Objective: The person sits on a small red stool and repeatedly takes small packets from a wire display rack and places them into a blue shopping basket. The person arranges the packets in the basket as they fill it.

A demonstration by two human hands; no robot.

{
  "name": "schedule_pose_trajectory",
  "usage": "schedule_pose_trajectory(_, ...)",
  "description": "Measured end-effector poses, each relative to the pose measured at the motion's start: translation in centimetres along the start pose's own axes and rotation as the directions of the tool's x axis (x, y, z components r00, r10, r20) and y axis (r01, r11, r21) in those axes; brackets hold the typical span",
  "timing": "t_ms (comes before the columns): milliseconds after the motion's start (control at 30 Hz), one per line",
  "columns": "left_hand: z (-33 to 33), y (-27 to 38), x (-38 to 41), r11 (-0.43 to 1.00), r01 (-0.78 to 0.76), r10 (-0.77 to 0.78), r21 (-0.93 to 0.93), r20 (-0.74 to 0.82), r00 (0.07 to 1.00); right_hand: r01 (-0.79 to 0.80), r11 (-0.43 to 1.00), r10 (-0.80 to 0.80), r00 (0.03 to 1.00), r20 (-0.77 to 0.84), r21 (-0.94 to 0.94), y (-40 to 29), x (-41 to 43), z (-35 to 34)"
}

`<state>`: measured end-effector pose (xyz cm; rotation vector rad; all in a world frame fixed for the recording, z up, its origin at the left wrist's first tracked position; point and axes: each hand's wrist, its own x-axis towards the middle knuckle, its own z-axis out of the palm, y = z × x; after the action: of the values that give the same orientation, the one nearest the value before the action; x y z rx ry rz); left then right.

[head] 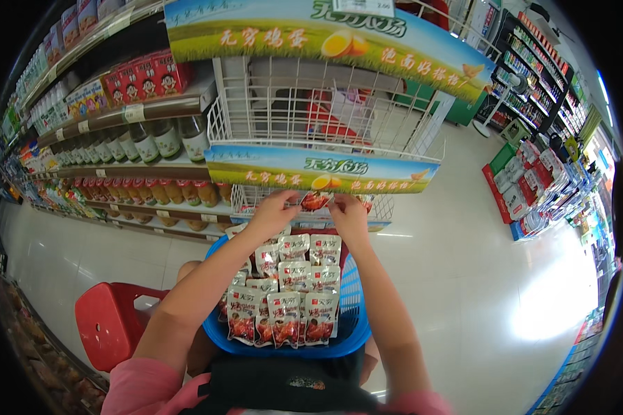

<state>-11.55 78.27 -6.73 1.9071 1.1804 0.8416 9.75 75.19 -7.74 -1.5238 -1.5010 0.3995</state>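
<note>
Both my hands reach forward to the lower tier of a white wire display rack [381, 207], just under its printed banner. Between them is a red-and-white snack pouch [315, 201]. My left hand [278, 210] is at the pouch's left edge and my right hand [349, 210] pinches its right edge. Another pouch shows partly behind my right hand. Below my forearms a blue plastic basket [362, 311] holds several rows of upright foil snack pouches [285, 316] with red pictures of meat. The pouch's lower part is hidden from clear view.
An upper wire basket [316, 122] with a banner stands above my hands. Shelves with glass bottles [145, 142], jars [161, 192] and red cartons [158, 75] run along the left. A red plastic stool [104, 324] stands at my left; stacked packs [529, 181] stand at the right.
</note>
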Motion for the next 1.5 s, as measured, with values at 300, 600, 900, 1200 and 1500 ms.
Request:
schedule_pose_trajectory(300,3.9,0.3,5.6,0.958,0.123,-0.131,0.259,0.016,0.991,0.049,0.992,-0.037,0.994,0.107,-0.112,6.0,4.7,4.5)
schedule_pose_trajectory(600,1.6,0.2,4.1,0.962,0.105,-0.123,0.251,0.057,0.991,-0.024,0.999,0.024,1.0,0.009,0.039,2.0,1.6,2.2)
schedule_pose_trajectory(900,-2.2,4.4,-4.2,0.954,-0.295,0.297,0.047,-0.061,0.953,0.316,0.926,-0.303,0.948,-0.094,0.204,-5.7,-5.3,-0.9)
schedule_pose_trajectory(1200,-3.4,7.5,-12.5,0.986,-0.011,0.018,-0.167,0.044,0.999,0.131,0.935,-0.154,0.987,0.046,0.329,-10.2,-11.6,-3.6)
schedule_pose_trajectory(1500,-0.1,6.0,-17.7,0.951,0.249,-0.205,-0.182,0.229,0.951,-0.42,0.781,0.257,0.891,0.375,0.463,-8.0,-16.7,-3.9)
